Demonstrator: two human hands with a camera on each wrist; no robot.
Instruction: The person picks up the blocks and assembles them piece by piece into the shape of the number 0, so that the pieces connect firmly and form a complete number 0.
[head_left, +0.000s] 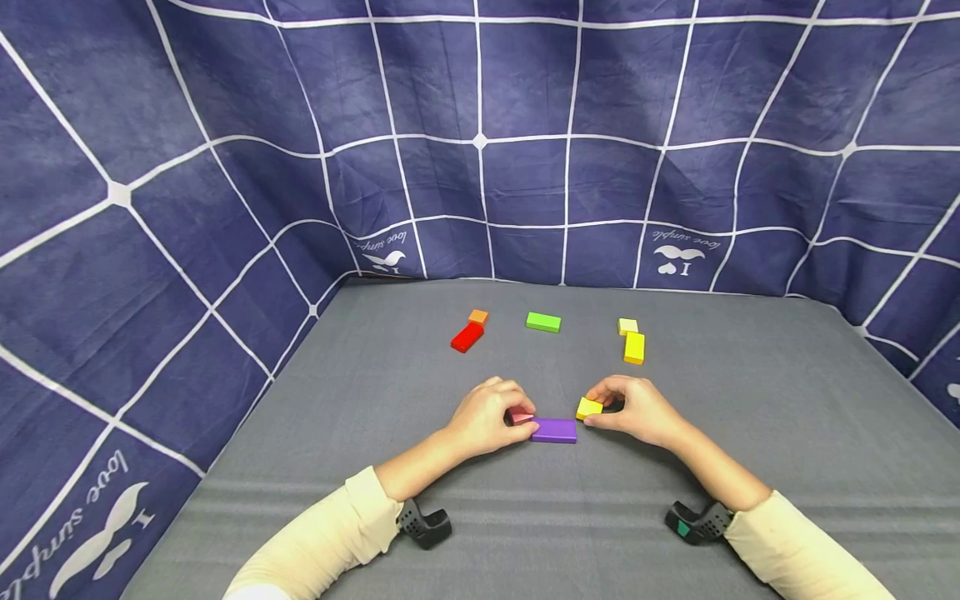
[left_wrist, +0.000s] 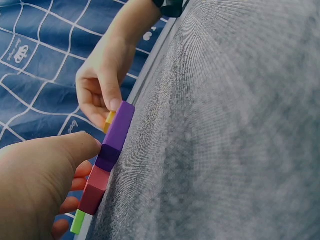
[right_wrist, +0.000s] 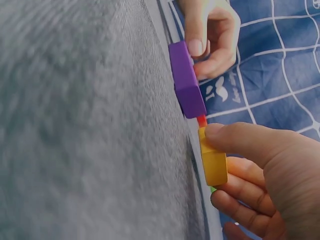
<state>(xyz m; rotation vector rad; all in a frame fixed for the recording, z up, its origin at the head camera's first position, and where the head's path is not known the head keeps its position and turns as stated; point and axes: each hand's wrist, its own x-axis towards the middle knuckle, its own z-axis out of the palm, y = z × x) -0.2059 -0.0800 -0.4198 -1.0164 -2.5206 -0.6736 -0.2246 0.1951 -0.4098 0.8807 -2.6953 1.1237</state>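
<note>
A purple block (head_left: 553, 431) lies flat on the grey cloth between the two hands. My left hand (head_left: 489, 418) grips a pink block (left_wrist: 94, 191) at the purple block's left end, fingers curled behind it and thumb tip right at the purple block's corner. At the other end, my right hand (head_left: 636, 408) pinches a small yellow block (right_wrist: 213, 159) between thumb and fingers. That yellow block is close to the purple block's far right corner. In the head view, the left fingers partly hide the pink block.
Farther back on the grey table (head_left: 360, 358) lie a red block (head_left: 467, 337) against an orange block (head_left: 478, 317), a green block (head_left: 543, 322), and a longer yellow block (head_left: 634, 348) beside a pale yellow block (head_left: 627, 327). A blue checked cloth (head_left: 525, 183) hangs behind.
</note>
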